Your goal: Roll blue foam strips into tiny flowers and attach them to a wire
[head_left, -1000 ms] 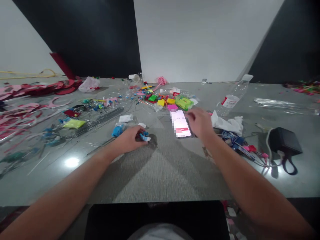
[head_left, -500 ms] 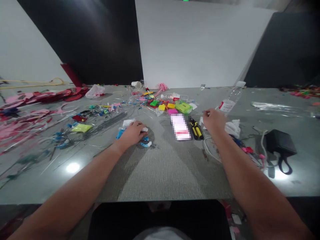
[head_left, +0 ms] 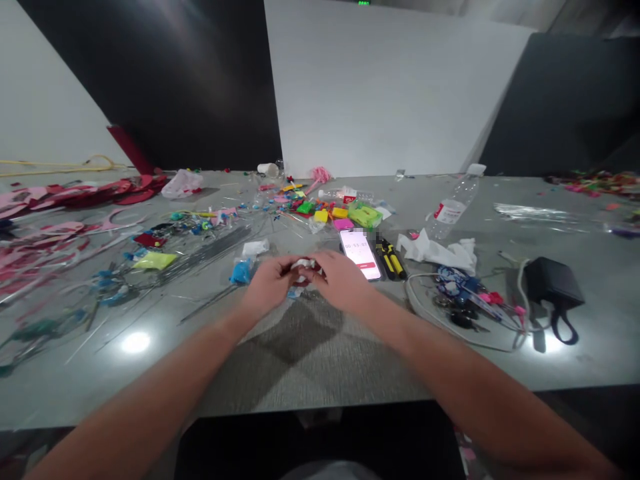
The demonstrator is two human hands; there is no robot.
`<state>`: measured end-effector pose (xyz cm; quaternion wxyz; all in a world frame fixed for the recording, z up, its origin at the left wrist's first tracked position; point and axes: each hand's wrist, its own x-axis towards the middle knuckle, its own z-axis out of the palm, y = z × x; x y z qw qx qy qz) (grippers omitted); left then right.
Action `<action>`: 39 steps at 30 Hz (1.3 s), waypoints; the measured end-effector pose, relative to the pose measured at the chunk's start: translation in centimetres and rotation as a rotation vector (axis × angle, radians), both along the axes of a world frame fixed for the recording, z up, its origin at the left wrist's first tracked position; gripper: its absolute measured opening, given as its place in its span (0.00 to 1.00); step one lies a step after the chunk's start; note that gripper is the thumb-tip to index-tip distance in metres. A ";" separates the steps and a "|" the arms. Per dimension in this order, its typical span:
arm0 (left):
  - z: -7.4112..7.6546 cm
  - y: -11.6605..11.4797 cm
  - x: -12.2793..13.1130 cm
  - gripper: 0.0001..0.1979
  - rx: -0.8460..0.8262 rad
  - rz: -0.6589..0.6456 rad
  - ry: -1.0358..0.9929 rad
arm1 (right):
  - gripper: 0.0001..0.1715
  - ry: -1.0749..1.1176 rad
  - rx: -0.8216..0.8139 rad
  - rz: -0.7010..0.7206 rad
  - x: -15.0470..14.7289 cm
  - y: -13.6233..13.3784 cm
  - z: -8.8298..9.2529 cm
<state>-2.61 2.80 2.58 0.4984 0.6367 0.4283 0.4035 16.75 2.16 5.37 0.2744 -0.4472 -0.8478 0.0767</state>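
Observation:
My left hand [head_left: 269, 283] and my right hand [head_left: 345, 280] meet above the middle of the table. Between their curled fingers is a small white lump [head_left: 303, 264] that looks like modelling clay; the fingers hide part of it. Below the hands, a small pale blue piece [head_left: 295, 292] shows on the tabletop. Just left of my left hand lie a blue packet [head_left: 241, 271] and a white packet [head_left: 256, 248]. A phone [head_left: 361, 256] with a lit timer screen lies beyond my right hand, beside yellow-and-black pliers [head_left: 391, 259].
Colourful packets [head_left: 340, 213] and a lying bottle [head_left: 345, 195] are at the back. To the right are an upright plastic bottle [head_left: 456, 203], crumpled tissue [head_left: 440, 252], a cable with keys [head_left: 463, 317] and a black box [head_left: 554, 288]. Thin wires [head_left: 200, 257] and pink cutouts [head_left: 60, 230] spread leftward.
My right hand has come from the tissue at the right to the middle. My left hand has moved right with the white lump, and both hands now meet around it.

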 end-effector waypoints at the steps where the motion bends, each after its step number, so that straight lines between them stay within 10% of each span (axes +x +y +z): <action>1: 0.2 -0.5 0.2 0.15 -0.037 -0.025 -0.060 | 0.17 0.002 0.014 -0.003 -0.2 0.1 -0.6; 15: -0.1 -1.3 0.2 0.16 -0.338 -0.040 -0.515 | 0.14 0.135 0.224 0.080 -1.0 -2.0 -3.2; 25: 0.5 -0.7 -0.8 0.20 -0.398 -0.126 -0.351 | 0.11 0.137 0.174 0.135 -0.5 -1.0 -4.0; 39: 1.5 -0.8 -1.5 0.12 0.017 0.062 0.163 | 0.03 0.422 0.027 -0.085 1.9 1.8 -3.3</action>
